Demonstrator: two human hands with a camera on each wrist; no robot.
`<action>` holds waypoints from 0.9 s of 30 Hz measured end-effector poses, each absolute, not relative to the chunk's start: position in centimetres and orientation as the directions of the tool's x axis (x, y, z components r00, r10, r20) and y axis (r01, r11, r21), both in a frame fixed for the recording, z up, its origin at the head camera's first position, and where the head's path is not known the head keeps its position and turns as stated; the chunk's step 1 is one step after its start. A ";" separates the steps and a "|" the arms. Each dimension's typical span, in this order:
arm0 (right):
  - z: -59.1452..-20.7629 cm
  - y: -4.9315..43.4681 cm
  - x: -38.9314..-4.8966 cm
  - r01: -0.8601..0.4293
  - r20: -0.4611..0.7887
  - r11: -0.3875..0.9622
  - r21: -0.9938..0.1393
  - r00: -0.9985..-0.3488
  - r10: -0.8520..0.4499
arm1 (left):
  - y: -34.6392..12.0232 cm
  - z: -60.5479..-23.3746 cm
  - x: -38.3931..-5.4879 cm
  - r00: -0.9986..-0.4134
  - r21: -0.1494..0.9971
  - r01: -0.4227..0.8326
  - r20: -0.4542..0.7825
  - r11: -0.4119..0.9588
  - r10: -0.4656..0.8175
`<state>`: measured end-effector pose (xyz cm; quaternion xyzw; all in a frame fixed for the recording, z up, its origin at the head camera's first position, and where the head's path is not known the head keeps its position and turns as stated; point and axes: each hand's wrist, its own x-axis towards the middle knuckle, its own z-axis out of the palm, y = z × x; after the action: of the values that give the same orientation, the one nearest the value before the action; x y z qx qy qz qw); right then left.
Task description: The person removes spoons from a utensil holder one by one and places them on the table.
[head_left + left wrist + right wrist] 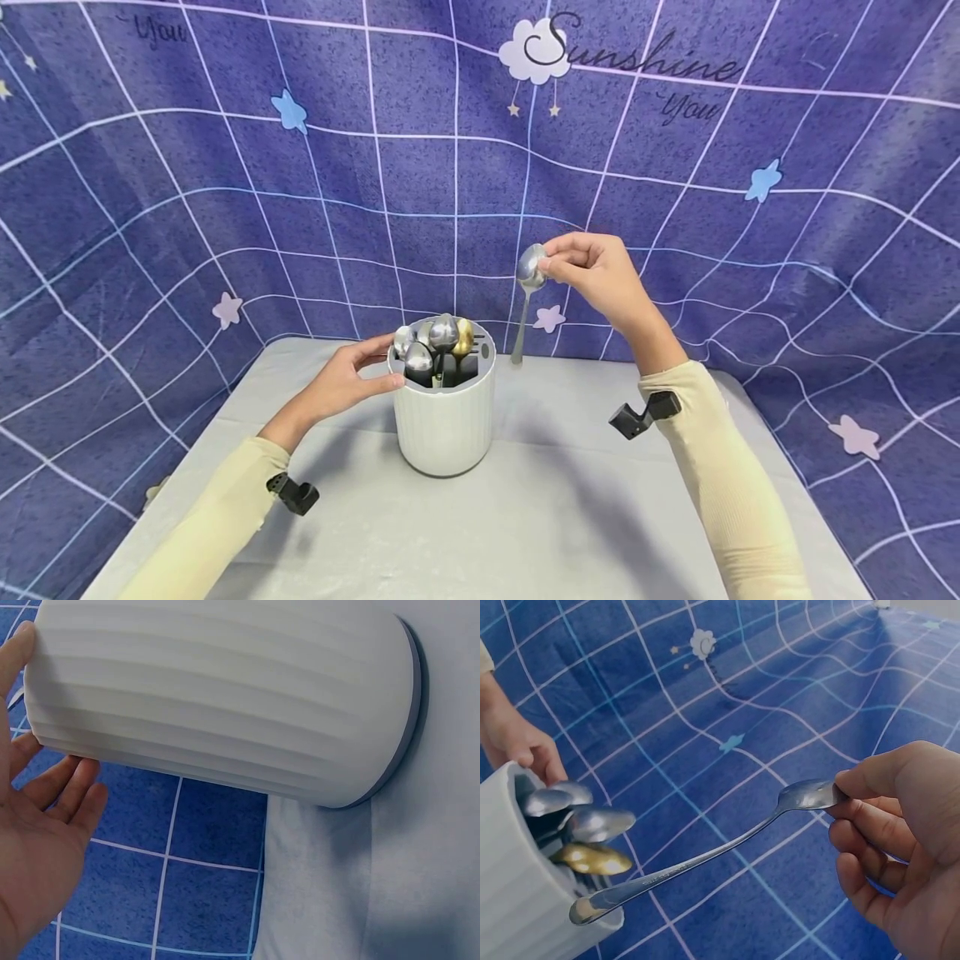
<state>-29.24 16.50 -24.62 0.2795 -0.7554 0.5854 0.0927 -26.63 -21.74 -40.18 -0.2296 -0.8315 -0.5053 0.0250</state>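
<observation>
My right hand [592,271] pinches a silver spoon [810,795] by the tip of its bowl, with the handle hanging down. The spoon is in the air, to the right of a white ribbed utensil holder [444,433] and above its rim. The left hand [347,382] grips the holder at its upper left side, thumb at the front of the rim, fingers farther back. In the left wrist view, that hand's fingers [64,787] lie along the holder's wall. Several silver spoons [444,332] and a gold piece of cutlery [592,858] stand in the holder, heads up.
The holder stands on a table with a pale grey cloth [450,533]. A blue grid-patterned curtain [420,183] with stars and clouds hangs behind and at both sides. Small black cameras [645,414] are strapped to both sleeves.
</observation>
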 end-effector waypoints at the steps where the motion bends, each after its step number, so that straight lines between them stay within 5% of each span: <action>1: -24.9 16.6 -29.3 -0.528 0.464 0.165 -0.833 -0.829 -0.311 | -21.8 -40.2 -26.6 -0.894 0.828 0.406 0.272 0.387 0.356; 27: -33.2 17.4 -30.3 -0.341 0.286 0.191 -0.920 -0.921 -0.266 | -21.7 -39.9 -26.4 -0.892 0.831 0.410 0.280 0.375 0.355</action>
<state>-30.28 17.44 -33.17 0.1969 -0.7712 0.6046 0.0308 -26.36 -21.66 -39.91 -0.2309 -0.8286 -0.5092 0.0273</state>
